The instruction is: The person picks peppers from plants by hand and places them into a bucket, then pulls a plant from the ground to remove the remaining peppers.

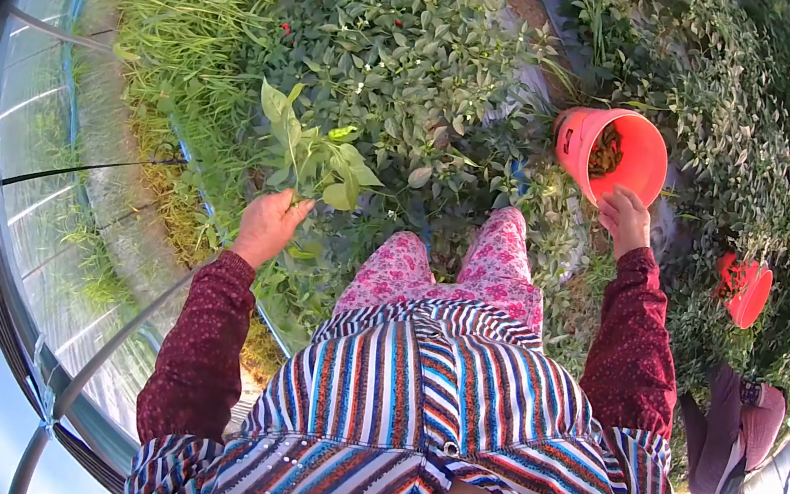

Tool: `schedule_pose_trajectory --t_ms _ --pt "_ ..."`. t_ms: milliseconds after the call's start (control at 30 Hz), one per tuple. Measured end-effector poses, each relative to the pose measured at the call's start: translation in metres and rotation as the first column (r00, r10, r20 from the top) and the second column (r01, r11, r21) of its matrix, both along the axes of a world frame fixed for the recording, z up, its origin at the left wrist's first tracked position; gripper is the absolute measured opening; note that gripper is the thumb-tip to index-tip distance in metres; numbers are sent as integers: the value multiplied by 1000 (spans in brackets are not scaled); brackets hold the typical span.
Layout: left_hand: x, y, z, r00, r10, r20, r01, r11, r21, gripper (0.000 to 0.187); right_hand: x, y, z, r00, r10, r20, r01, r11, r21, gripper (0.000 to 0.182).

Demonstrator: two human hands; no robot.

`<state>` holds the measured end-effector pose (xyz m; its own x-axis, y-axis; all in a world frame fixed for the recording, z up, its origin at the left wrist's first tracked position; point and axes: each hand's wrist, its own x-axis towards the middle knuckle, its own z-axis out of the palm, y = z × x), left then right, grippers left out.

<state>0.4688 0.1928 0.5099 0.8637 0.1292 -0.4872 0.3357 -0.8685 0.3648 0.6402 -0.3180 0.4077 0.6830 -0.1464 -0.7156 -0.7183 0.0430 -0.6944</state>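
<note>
My left hand (266, 227) is closed around the stems of a leafy green sprig (313, 150), held over the plants at the left. On the right, my right hand (625, 221) grips the near rim of a pink bucket (646, 146), fingers curled over the edge. The bucket is tilted so that its mouth faces me. Inside lies a small heap of reddish and greenish peppers (607, 154), too small to make out singly.
Dense pepper plants (421, 59) spread ahead, with tall grass (174, 24) to their left. A second pink bucket (750, 295) with red contents stands at the right, near another person's legs (725, 425). Plastic greenhouse sheeting (38, 126) and a metal pipe (113, 349) run along the left.
</note>
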Motion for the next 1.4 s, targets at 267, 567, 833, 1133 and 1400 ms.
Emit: schedule_pose_trajectory --t_ms 267,567,833,1133,1400 --pt "-61 112 -71 929 345 -131 -313 925 215 34 -35 143 -16 795 599 -92 -595 800 70 32" --pt "-88 136 -197 870 404 -281 -356 911 209 37 -61 222 -86 537 831 -145 -822 554 132 27" --pt "-121 110 -405 730 588 347 -680 573 458 31 -96 238 -173 207 971 -123 -970 220 104 22" --pt "-111 -9 -399 356 874 -331 -905 233 -356 49 -72 288 -208 173 983 -66 -956 183 229 20" --pt "-23 -77 -359 582 810 -71 -813 582 -20 75 -34 442 -175 168 960 225 -986 166 30 18"
